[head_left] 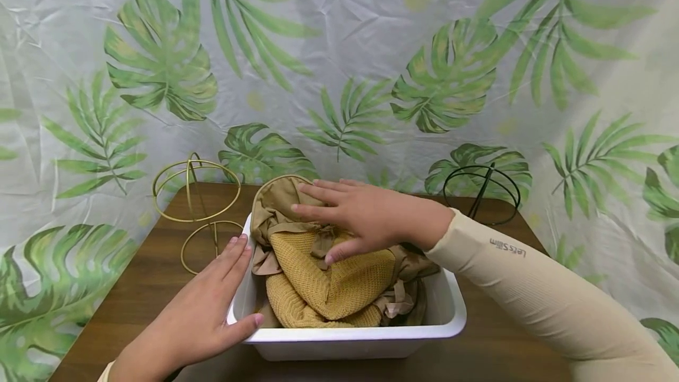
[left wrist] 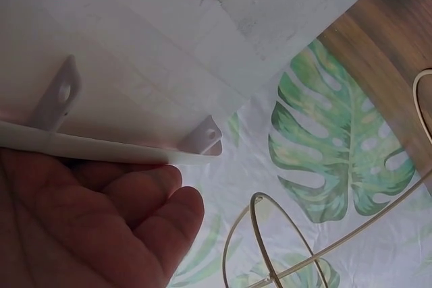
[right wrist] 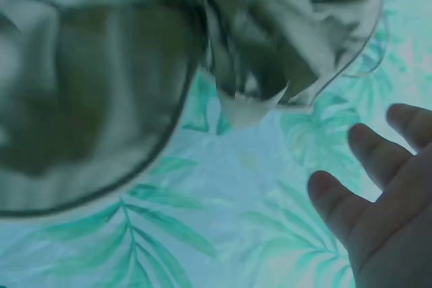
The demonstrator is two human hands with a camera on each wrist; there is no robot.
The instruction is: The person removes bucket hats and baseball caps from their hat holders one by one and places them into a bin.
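Observation:
A white plastic basin (head_left: 350, 335) holds mustard knit sun hats (head_left: 307, 258) with tan fabric brims and ribbons, piled together. My left hand (head_left: 207, 299) lies flat along the basin's left rim, thumb over the front corner. In the left wrist view, its fingers are just below the rim, beside the basin's outer wall (left wrist: 148, 52). Over the top hat, my right hand (head_left: 366, 214) is spread, its fingertips overlapping the raised brim at the back. The right wrist view has a blurred tan brim (right wrist: 115, 99) and a bow (right wrist: 263, 52), with the spread fingers (right wrist: 331, 197) apart from them.
A gold wire stand (head_left: 196, 218) rises from the brown wooden table (head_left: 143, 276) left of the basin. A black wire stand (head_left: 480, 193) stands at the back right. Behind the table hangs a leaf-print cloth (head_left: 361, 46).

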